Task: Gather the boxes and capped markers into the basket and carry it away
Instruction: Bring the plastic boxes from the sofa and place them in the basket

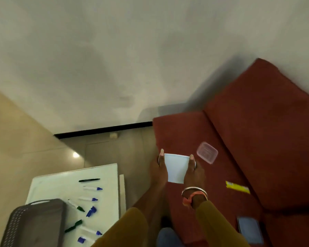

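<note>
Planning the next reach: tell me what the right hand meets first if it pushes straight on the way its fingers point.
Probably the clear pink-tinted plastic container on the red sofa, slightly right of the right hand's line; depth is unclear.

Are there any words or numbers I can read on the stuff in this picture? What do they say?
No text here can be read.
Yellow packet on the red sofa: it has dark marks, too blurred to read.
White box held between left hand and right hand: looks blank.
Markers on the white table: any print is too small.
Clear container and dark phone-like slab: nothing legible.
</note>
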